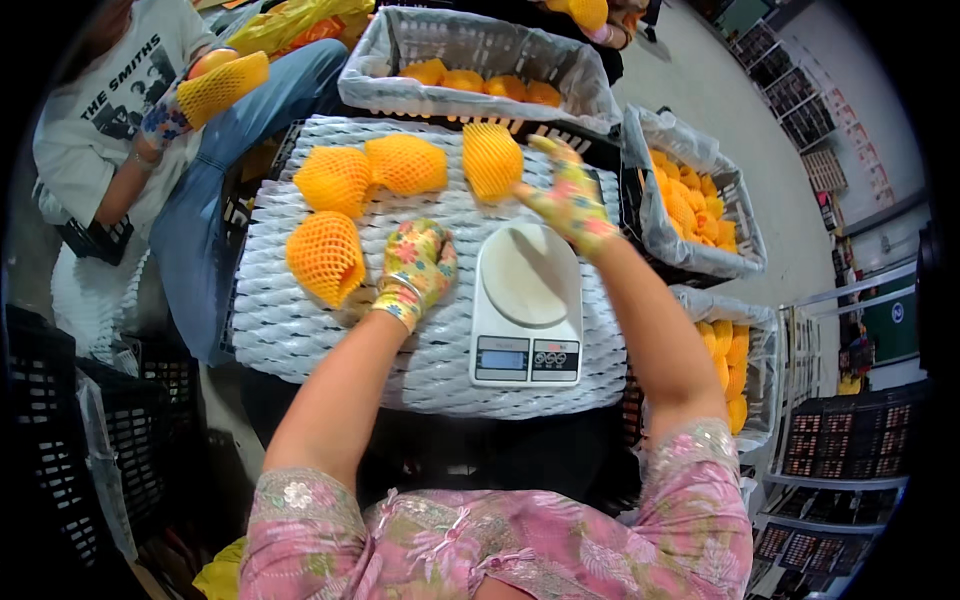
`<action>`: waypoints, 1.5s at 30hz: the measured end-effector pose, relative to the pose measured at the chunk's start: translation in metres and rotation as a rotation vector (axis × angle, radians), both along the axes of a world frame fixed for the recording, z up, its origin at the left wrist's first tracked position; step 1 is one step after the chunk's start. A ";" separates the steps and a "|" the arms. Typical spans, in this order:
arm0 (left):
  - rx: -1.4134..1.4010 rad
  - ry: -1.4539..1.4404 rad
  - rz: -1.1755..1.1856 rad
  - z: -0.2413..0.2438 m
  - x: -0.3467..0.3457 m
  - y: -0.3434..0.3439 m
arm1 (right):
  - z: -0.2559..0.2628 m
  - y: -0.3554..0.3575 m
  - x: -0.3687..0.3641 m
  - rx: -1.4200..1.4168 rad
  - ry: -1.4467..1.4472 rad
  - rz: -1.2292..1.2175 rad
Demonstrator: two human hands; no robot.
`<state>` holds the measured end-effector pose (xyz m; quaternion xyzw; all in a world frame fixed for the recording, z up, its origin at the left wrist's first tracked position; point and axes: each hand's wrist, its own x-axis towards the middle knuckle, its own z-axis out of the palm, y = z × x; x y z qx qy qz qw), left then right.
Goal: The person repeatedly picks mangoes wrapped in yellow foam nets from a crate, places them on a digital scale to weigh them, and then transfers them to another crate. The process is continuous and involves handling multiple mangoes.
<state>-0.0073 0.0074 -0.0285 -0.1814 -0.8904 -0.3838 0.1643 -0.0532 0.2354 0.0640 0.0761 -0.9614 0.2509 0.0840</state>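
Note:
My left hand (418, 264), in a floral glove, rests loosely curled on the white foam netting (435, 352), left of the white digital kitchen scale (527, 300); whether it holds anything is hidden. My right hand (559, 191), gloved alike, is spread above the scale's upper right. Near its fingertips lies a fruit in yellow foam net (492, 163), with a gap between them. Further net-wrapped fruits lie left of it: one at the top (407, 163), one at the upper left (332, 180) and one below that (325, 257). The scale's round plate holds nothing.
A lined crate (480, 105) with several wrapped fruits stands beyond the netting. Two more lined crates of wrapped fruit, an upper one (697, 259) and a lower one (763, 375), stand at the right. A co-worker (112, 127) at the left holds a fruit and a foam net (223, 86).

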 end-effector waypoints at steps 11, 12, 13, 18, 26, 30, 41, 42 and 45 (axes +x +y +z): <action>-0.009 -0.189 -0.017 0.008 0.002 -0.004 | -0.018 -0.018 -0.023 -0.791 -0.187 -0.047; 0.009 -0.152 -0.004 0.006 0.003 -0.004 | -0.007 -0.010 -0.004 -0.683 -0.184 0.024; 0.024 -0.113 0.003 0.005 0.004 -0.004 | 0.007 -0.008 0.021 -0.577 -0.178 0.090; -0.037 -0.105 0.008 0.001 0.000 -0.003 | 0.008 -0.018 0.097 0.072 -0.116 0.117; -0.122 -0.161 0.017 0.009 0.001 0.002 | -0.005 0.005 0.115 -0.568 0.104 -0.039; -0.173 -0.186 0.014 0.010 0.002 0.002 | -0.018 0.028 0.136 -0.721 0.196 -0.170; -0.178 -0.135 0.036 0.008 0.001 0.005 | -0.012 0.037 0.157 -0.723 0.226 -0.201; -0.184 -0.145 0.040 0.010 0.002 0.005 | -0.010 0.034 0.155 -0.639 0.224 -0.189; -0.165 -0.106 0.034 0.005 0.000 0.004 | 0.001 0.022 0.147 -0.399 0.267 -0.118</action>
